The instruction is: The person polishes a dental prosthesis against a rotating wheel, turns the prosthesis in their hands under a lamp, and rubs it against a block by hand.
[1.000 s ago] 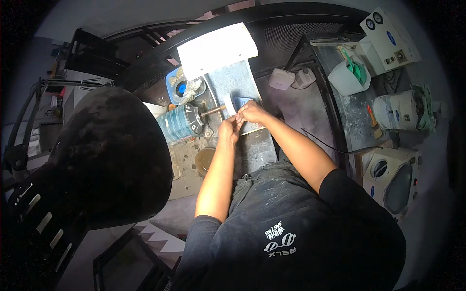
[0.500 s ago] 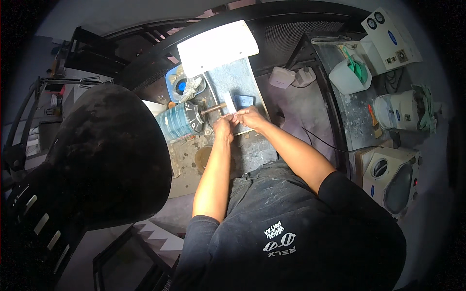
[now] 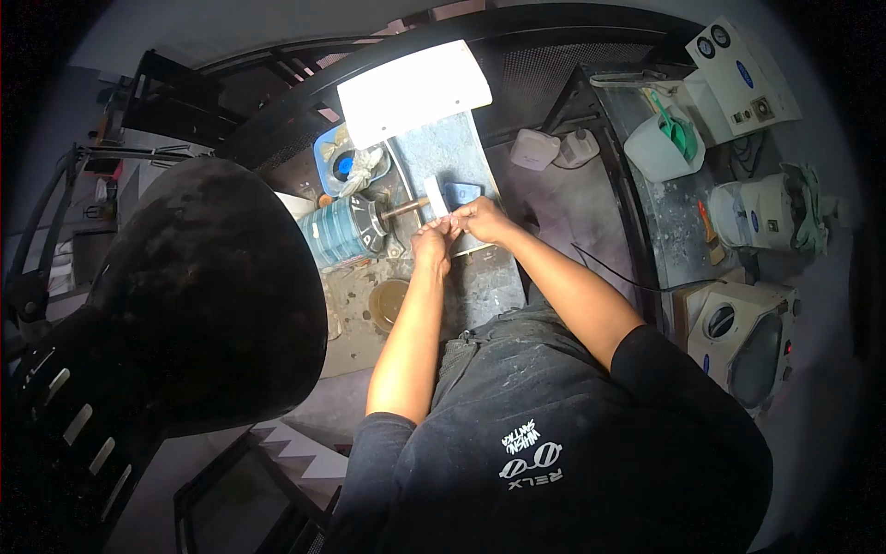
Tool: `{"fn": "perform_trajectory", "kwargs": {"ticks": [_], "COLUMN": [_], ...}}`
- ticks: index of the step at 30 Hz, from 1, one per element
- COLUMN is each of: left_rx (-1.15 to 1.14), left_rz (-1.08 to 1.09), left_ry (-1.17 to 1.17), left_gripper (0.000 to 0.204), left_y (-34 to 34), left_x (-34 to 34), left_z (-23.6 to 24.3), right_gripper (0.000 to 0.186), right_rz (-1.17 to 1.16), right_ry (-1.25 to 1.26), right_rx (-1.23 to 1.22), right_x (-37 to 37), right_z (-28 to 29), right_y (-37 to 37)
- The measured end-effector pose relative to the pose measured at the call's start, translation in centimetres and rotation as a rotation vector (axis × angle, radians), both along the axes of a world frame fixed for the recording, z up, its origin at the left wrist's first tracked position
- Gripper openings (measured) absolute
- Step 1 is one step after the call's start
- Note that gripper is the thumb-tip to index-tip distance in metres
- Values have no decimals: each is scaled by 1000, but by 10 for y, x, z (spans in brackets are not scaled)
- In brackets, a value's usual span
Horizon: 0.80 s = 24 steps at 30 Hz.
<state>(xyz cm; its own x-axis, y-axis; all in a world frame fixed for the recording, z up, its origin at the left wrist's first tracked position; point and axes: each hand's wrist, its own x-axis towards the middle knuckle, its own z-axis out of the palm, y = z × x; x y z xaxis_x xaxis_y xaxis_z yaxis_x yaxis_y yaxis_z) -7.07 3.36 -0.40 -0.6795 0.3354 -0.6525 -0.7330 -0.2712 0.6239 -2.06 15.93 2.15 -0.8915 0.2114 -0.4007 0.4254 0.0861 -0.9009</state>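
A white wheel (image 3: 437, 196) sits on the shaft (image 3: 404, 208) of a blue-green bench motor (image 3: 340, 231). Just below the wheel, at its near edge, my left hand (image 3: 431, 247) and my right hand (image 3: 483, 222) meet fingertip to fingertip. Both are closed in a pinch around something small and pale, largely covered by the fingers. Whether it touches the wheel I cannot make out. Right behind the right hand lies a flat blue object (image 3: 461, 193) in the grey metal tray (image 3: 438, 148).
A bright white shield (image 3: 415, 90) spans the tray's far end. Left of it stands a blue basin (image 3: 328, 152); a round bowl (image 3: 389, 303) is near my left forearm. A black lamp shade (image 3: 212, 295) fills the left. On the right bench are a white tub (image 3: 666, 152) and machines (image 3: 743, 342).
My hands have shifted slightly to the right below the wheel, the left one now turned more upright. Both keep their pinch.
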Motion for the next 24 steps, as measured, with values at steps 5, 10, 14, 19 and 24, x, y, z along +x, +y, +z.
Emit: {"fn": "perform_trajectory", "kwargs": {"ticks": [5,10,14,19,24], "left_rx": [-105,-44,-36,-14,19], "left_rz": [-19,17,28,29,36], "left_ry": [35,-58,-109,-150,-138], "left_gripper": [4,8,11,14,14], "left_y": [-3,-4,-2,-4,-11], "left_x": [-6,-9,-14,-19,-20], "left_z": [8,11,4,-10,-13], "right_gripper": [14,10,10,10,10], "right_rz": [-106,-139,-222,-246,-258], "right_ry": [-53,-116,-144,-173,-197], "right_rx": [-230,-272,-319,-339,-335], "right_x": [-3,-10,-17,-20,-22], "right_z": [5,5,-5,-8,1], "right_y": [-8,-13,-14,-16,-22]}}
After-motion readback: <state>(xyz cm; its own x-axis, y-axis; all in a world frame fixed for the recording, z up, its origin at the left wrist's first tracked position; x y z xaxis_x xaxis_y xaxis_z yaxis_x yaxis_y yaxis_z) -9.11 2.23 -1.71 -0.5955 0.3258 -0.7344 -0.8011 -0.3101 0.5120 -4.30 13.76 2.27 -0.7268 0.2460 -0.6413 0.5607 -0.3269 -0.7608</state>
